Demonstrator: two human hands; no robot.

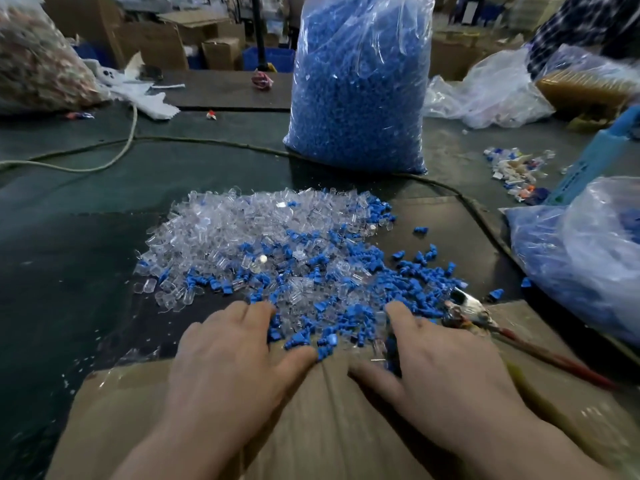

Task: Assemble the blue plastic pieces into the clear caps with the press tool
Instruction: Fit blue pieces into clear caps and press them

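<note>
Many blue pieces (311, 336) between left hand (225, 368) and right hand (446, 372) fingers (398, 315).

No legible text, label, brand or number anywhere. Too blurred to read on the cardboard boxes (221, 51) at the back and on the packaging scraps (516, 171) at the right. No print made out on the clear bag of blue plastic pieces (356, 81).
</note>
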